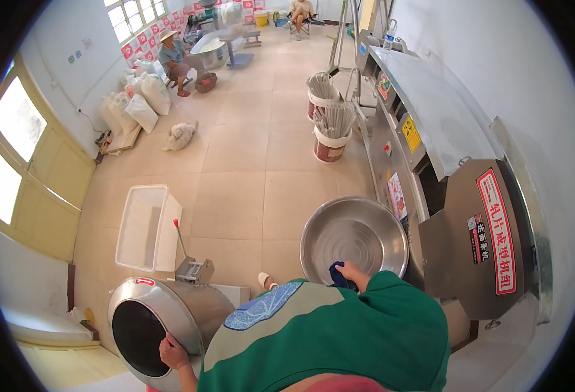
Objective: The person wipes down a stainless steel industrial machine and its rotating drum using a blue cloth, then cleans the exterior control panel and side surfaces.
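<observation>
My left hand (172,353) is at the lower left, its fingers curled over the rim of the round opening of a stainless steel drum mixer (209,301). The drum's inside is dark, and I cannot make out what it holds. In my right hand (351,272) is a bunched dark blue cloth (337,275). That hand is over the near edge of a wide stainless steel basin (321,225) on the floor. The bottom of the basin shows concentric rings. A lever with a red knob (176,223) rises beside the drum.
A white plastic tub (170,240) stands beyond the drum. A steel noodle machine (468,235) lines the right wall. Buckets of pale rods (329,147) stand near it. A white dog (181,135) lies by several sacks (155,93). Two people (172,59) sit farther back.
</observation>
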{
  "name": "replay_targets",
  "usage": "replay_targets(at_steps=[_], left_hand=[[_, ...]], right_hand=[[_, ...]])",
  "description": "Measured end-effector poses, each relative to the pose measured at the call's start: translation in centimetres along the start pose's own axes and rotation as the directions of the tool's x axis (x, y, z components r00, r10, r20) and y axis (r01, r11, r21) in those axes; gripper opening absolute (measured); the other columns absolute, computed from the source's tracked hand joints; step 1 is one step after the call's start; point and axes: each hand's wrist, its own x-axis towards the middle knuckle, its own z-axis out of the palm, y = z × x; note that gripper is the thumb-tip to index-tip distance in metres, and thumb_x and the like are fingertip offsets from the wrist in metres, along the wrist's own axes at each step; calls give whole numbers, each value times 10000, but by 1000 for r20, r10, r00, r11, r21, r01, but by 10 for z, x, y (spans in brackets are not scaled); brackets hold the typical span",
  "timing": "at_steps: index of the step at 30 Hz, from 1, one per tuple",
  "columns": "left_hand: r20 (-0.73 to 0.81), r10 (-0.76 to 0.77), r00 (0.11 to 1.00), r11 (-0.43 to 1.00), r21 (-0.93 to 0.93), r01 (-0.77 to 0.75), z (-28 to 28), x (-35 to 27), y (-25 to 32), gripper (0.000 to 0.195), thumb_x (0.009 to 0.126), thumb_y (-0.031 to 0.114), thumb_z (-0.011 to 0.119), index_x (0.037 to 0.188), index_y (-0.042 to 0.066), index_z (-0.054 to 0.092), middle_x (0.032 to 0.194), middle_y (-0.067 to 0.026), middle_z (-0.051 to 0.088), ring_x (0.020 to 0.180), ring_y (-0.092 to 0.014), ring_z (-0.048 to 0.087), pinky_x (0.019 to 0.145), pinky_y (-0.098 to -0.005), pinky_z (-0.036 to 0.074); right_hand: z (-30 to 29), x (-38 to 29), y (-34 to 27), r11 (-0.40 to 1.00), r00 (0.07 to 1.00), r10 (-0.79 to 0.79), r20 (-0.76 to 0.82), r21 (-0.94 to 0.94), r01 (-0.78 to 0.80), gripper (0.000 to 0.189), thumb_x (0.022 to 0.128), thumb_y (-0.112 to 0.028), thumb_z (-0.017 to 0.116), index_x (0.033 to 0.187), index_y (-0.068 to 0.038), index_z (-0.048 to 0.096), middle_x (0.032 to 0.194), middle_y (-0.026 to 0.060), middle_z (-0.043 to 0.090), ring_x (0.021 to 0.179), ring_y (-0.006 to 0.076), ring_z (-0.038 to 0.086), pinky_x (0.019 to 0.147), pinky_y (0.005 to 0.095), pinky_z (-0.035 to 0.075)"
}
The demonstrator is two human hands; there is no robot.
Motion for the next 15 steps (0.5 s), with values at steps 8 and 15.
replay_targets(at_steps=[8,15], left_hand=[[13,8,1000,1000,-3,-8,-2,1,1,400,957,296,460,689,19,568,681,-139,568,653,-331,560,574,-426,434],[0,11,1000,1000,-2,-11,4,0,-3,408,962,304,453,720,6,591,701,-151,587,656,-340,562,575,-438,432]], right_hand=[[-9,-7,-7,990,977,129,-172,76,-117,618,877,-531,445,1028,34,647,1071,282,602,1008,435,563,866,489,439],[-23,-22,-18,994,990,109,-87,25,-107,688,879,-576,417,1032,55,642,1082,283,600,1029,428,564,887,466,438]])
